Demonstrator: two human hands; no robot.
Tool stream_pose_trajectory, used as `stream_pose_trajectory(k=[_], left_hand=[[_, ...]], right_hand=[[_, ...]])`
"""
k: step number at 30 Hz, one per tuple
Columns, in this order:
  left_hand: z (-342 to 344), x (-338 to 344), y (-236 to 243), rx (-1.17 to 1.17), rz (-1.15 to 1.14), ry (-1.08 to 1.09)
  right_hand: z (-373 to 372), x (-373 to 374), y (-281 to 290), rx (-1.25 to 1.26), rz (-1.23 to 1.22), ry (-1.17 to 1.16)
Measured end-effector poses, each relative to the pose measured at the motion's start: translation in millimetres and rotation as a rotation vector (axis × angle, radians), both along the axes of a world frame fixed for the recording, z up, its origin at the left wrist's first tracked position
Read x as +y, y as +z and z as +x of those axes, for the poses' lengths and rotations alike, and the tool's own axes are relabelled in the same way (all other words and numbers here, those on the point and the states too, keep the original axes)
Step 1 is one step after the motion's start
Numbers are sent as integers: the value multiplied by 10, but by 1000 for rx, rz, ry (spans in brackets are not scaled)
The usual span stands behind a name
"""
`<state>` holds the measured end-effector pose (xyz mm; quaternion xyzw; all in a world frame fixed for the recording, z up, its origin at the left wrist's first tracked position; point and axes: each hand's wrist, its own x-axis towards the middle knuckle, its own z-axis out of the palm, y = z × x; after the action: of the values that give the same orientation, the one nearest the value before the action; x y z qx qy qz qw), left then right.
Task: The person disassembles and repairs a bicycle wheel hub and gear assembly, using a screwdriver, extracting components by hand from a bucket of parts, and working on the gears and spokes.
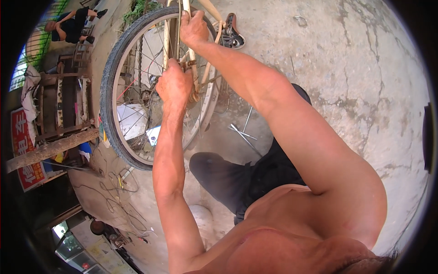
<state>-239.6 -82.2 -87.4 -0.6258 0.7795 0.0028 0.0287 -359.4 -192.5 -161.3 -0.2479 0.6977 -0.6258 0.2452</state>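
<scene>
- Two hands are on the bicycle, which stands on the cracked concrete floor (365,68) toward its far left part.
- Our left hand (174,84) is clenched around a cream frame tube (197,77) just beside the rear wheel (137,86), at about the wheel's middle height.
- Our right hand (194,28) is clenched around the same cream frame higher up, near the top of the tyre; fingers wrap over the tube.
- We note the wheel upright, black tyre on a pale rim, spokes and chain (140,57) visible through it.
- We see the saddle (233,33) just right of the right hand.
- We log a metal cross wrench (244,134) lying flat on the floor, below the wheel's right side, near our dark trouser knee (219,176).
- Loose wires (118,182) lie on the floor below the tyre.
- Another person (68,25) sits at the far left corner, well apart from the bicycle.
- A wooden rack (64,105) stands at the left edge of the floor.
</scene>
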Motion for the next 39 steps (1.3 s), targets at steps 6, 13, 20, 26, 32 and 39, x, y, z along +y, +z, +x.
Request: stream_pose_trajectory(k=[6,13,20,26,32,39], left_hand=[[18,-251,-43,9,13,21],[153,-371,-65,139,137,-52],[174,-404,20,211,185,-1],[196,-425,-24,87,138,-69],[105,-389,73,-40,95,-108],[-18,-300,291,-146,-30,-150]], right_hand=[[7,-10,45,6,-9,16],[-30,26,20,13,15,41],[13,-104,-40,56,-31,32],[36,-78,-36,45,-69,49],[-16,-39,28,0,-29,39],[-23,-129,-11,2,-3,54]])
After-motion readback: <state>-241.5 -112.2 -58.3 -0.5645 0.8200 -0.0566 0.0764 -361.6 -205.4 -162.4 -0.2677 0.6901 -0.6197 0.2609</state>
